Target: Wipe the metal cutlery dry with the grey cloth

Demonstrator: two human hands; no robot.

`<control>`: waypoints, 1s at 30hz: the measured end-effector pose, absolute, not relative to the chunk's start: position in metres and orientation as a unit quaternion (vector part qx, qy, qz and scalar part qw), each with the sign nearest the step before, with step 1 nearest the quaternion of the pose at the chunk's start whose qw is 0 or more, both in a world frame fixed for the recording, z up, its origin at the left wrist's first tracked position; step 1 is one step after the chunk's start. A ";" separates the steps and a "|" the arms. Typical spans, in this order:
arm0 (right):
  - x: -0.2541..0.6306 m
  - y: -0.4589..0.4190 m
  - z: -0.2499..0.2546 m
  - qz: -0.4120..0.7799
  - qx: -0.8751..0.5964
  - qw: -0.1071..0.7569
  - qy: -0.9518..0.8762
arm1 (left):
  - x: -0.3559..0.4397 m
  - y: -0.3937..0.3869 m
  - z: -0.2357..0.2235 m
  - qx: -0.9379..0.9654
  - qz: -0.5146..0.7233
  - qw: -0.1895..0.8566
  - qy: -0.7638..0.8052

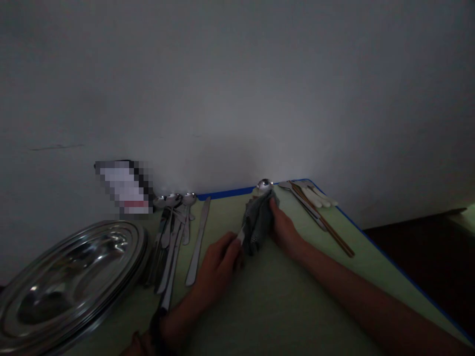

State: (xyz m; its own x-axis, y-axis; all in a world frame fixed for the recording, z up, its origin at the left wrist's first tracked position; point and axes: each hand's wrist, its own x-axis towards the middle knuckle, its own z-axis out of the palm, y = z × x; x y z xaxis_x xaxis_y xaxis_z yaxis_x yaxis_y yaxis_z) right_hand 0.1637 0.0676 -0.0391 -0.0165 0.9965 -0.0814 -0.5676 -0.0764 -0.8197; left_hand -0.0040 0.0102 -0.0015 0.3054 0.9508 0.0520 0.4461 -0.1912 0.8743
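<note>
A metal spoon [264,185] slants up above the table, its shiny bowl showing past a dark grey cloth [257,220]. My left hand [221,259] is closed on the pale handle end. Wrapped around the cloth, my right hand [285,230] grips it against the spoon, hiding the middle of the handle. To the left of my left hand lies a table knife [198,242] by itself. Beyond it is a bunch of spoons and other cutlery [172,247], partly overlapping.
Stacked oval metal platters [139,247] take up the left side. A blurred-out phone-like device [124,188] leans on the wall behind. At the right lie brown chopsticks [336,235], metal cutlery [304,205] and white spoons [315,198]. Blue edging [371,237] borders the green table [282,306].
</note>
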 end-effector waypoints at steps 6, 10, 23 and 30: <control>0.169 0.072 -0.024 0.704 -0.318 0.620 -0.140 | -0.005 0.009 0.001 0.693 0.341 0.367 0.519; 0.175 0.070 -0.019 0.732 -0.303 0.590 -0.158 | -0.003 0.009 0.000 0.709 0.300 0.357 0.528; 0.172 0.068 -0.019 0.734 -0.266 0.590 -0.206 | 0.001 0.009 -0.004 0.821 0.146 0.239 0.497; 0.168 0.069 -0.025 0.700 -0.284 0.626 -0.192 | -0.002 0.010 -0.007 0.825 0.168 0.254 0.477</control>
State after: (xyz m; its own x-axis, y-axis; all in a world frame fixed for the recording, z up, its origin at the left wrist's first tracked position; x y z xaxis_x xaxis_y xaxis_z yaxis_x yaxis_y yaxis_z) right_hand 0.1685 0.0689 -0.0249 -0.0545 0.9861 -0.1572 -0.7678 -0.1420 -0.6248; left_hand -0.0016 0.0102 -0.0071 0.4893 0.8714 0.0348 0.7004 -0.4165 0.5796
